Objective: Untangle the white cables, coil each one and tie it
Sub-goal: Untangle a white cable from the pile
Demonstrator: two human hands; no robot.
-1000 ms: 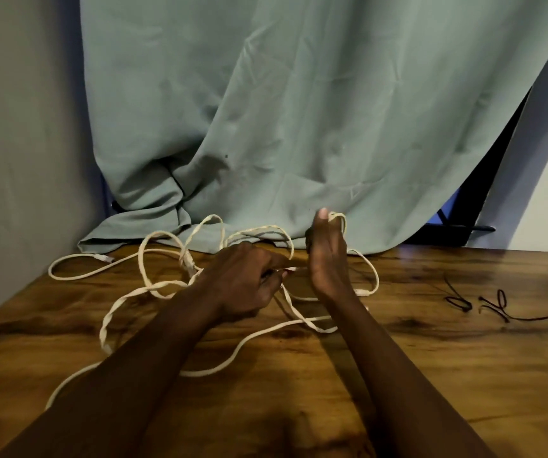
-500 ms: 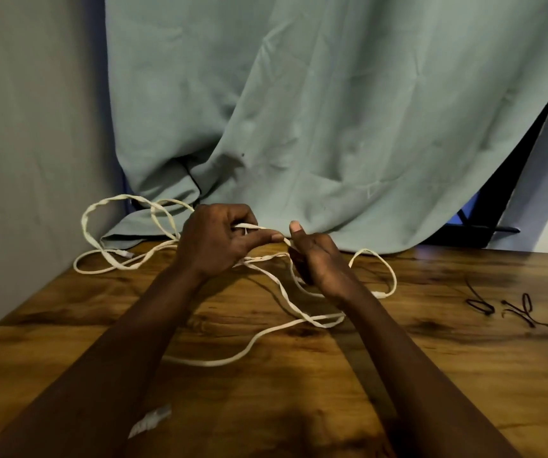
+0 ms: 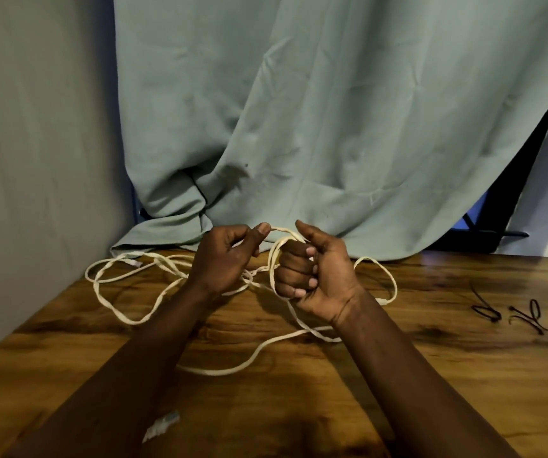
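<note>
White flat cables [image 3: 124,317] lie tangled in loose loops on the wooden table [image 3: 431,375]. My left hand [image 3: 224,259] is raised above the table and pinches a strand between thumb and forefinger. My right hand [image 3: 317,272] faces palm toward me, fingers curled, with several cable turns wrapped over them. A short strand bridges the two hands. One loop [image 3: 386,279] lies right of my right hand, and another strand [image 3: 233,370] trails toward me.
Two black ties [image 3: 487,312] lie on the table at the right. A teal cloth [image 3: 299,127] hangs behind and drapes onto the table's back edge. A grey wall [image 3: 34,160] borders the left side. A small white tag [image 3: 162,428] shows by my left forearm.
My right hand has turned palm toward me and curled its fingers round cable turns. The left hand has moved right with its pinched strand, and the left loops have dropped to the table.
</note>
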